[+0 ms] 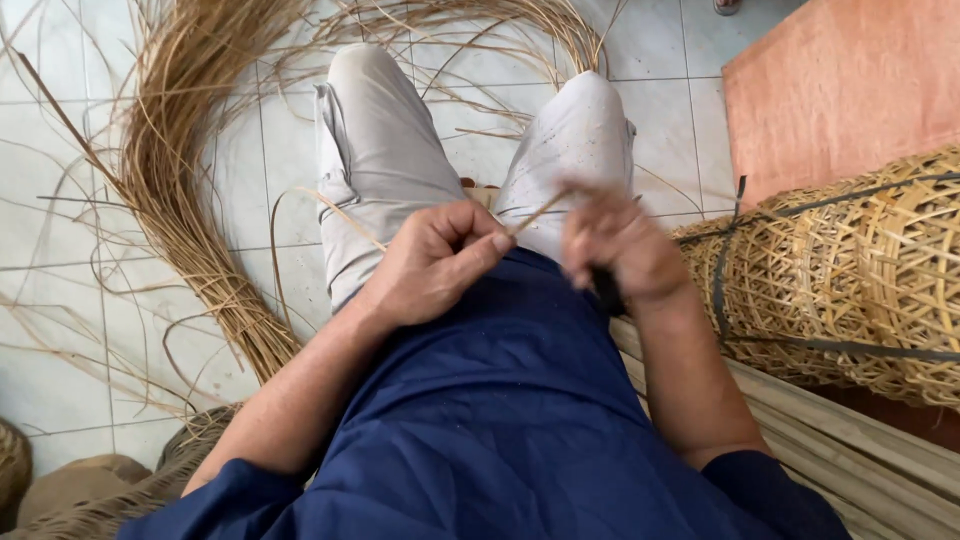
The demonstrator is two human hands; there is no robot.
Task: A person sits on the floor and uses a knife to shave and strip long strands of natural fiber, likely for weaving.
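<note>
While the left hand (432, 262) pinches a thin cane strip (535, 214), the blurred right hand (618, 250) is closed round a dark handle (605, 290). Strip could likely snap or slip; a blade, if fitted, might nick fingers.

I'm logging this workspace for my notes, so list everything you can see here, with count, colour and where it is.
Rattan strip: one, tan, pinched between both hands above the lap.
Dark handle: one, black, under the right hand; too blurred to tell what tool it is.
Loose rattan bundle: one large curved sheaf, straw-coloured, on the floor to the left, with stray strands around it.
Woven baskets: a stack, count unclear, golden, bound with dark straps, at right.
Board: one, reddish-brown, upper right.
Flat slats: several, pale tan, lower right.
Tiled floor: white.
Trousers: light grey, both knees raised.
Shirt: dark blue.
Left hand: gripping the strip.
Right hand: blurred, on the strip and handle.
</note>
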